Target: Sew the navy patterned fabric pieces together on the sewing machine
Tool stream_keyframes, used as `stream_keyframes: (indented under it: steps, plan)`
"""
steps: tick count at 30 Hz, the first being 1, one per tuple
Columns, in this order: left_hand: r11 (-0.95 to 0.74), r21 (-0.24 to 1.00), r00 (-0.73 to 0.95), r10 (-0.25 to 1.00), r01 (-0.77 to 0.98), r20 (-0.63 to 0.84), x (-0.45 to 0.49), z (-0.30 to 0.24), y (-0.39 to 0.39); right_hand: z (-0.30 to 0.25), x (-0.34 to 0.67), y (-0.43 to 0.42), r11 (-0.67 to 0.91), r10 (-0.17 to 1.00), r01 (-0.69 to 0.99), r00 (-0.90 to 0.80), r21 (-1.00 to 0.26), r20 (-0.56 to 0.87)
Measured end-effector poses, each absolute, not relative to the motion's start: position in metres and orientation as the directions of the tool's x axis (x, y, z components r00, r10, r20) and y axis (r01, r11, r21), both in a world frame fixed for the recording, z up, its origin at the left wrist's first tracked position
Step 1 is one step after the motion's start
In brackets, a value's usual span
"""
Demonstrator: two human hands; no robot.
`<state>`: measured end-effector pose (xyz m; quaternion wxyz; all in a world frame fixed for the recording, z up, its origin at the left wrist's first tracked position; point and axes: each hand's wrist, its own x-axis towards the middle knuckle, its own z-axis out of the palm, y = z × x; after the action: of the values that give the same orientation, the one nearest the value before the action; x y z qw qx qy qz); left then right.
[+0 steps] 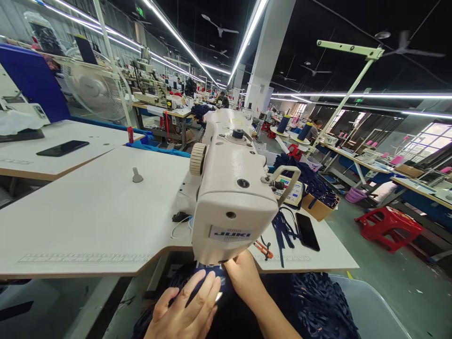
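A white JUKI sewing machine (231,188) stands on a white work table (92,212) straight ahead. Dark navy fabric (212,275) lies under the machine's head and spills toward me. My left hand (185,310) rests flat on this fabric, fingers stretched out toward the needle area. My right hand (243,278) is just right of it, fingers curled and pressed onto the fabric under the machine head. The needle itself is hidden by the machine body.
Orange snips (263,249), navy strips (284,228) and a black phone (307,230) lie on the table's right side. Another phone (62,148) lies on the table at left. A fan (95,87) stands behind. A red stool (388,228) stands in the right aisle. A grey bin (370,310) holds navy pieces.
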<state>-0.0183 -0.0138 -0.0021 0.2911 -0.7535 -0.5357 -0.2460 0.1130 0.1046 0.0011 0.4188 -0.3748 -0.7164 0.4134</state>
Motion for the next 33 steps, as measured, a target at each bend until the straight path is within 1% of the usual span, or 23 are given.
stream_keyframes:
  steps: [4,9,13,14,17,21,26,29,33]
  plan:
    - [-0.231,-0.14,0.26,0.659,0.963,0.706,-0.016,-0.004,-0.012,0.003,0.11,0.108,0.375,0.893,0.232,-0.349,-0.898,0.283]
    - [-0.214,-0.079,0.203,0.654,0.974,0.729,-0.016,-0.002,-0.01,0.001,0.106,0.113,0.41,0.882,0.226,-0.346,-0.884,0.321]
    - [-0.226,-0.156,0.267,0.635,0.962,0.725,-0.016,0.002,-0.008,0.002,0.103,0.117,0.449,0.855,0.202,-0.381,-0.87,0.352]
    - [-0.227,-0.148,0.261,0.638,0.963,0.724,-0.016,0.003,-0.007,0.002,0.102,0.117,0.456,0.851,0.198,-0.383,-0.868,0.36]
    - [-0.212,-0.066,0.191,0.652,0.975,0.734,-0.016,0.004,-0.006,0.001,0.101,0.119,0.466,0.844,0.19,-0.389,-0.864,0.37]
    - [-0.228,-0.119,0.238,0.619,0.966,0.748,-0.015,0.004,-0.005,-0.001,0.101,0.12,0.485,0.83,0.176,-0.401,-0.857,0.387]
    - [-0.2,0.006,0.13,0.658,0.98,0.742,-0.009,0.002,-0.007,0.002,0.102,0.12,0.492,0.824,0.171,-0.407,-0.854,0.394]
    - [-0.196,0.0,0.132,0.659,0.981,0.74,-0.007,0.002,-0.007,0.003,0.101,0.118,0.489,0.823,0.171,-0.414,-0.855,0.388]
    - [-0.198,-0.042,0.163,0.653,0.979,0.74,-0.008,0.003,-0.008,0.002,0.101,0.117,0.491,0.824,0.164,-0.405,-0.855,0.396]
